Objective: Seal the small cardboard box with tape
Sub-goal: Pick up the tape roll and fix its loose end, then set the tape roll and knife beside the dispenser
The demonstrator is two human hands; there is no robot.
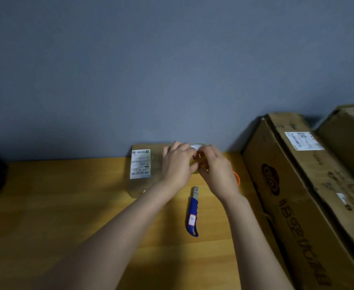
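A small cardboard box with a white shipping label lies on the wooden table against the grey wall. Just right of it, both hands hold a roll of clear yellowish tape above the table. My left hand grips the roll from the left, and my right hand pinches it from the right with the fingertips meeting at the roll's top. Most of the roll is hidden behind my fingers.
A blue-handled utility knife lies on the table below my hands, blade end pointing away. An orange object peeks out behind my right hand. Large cardboard boxes stand along the right side.
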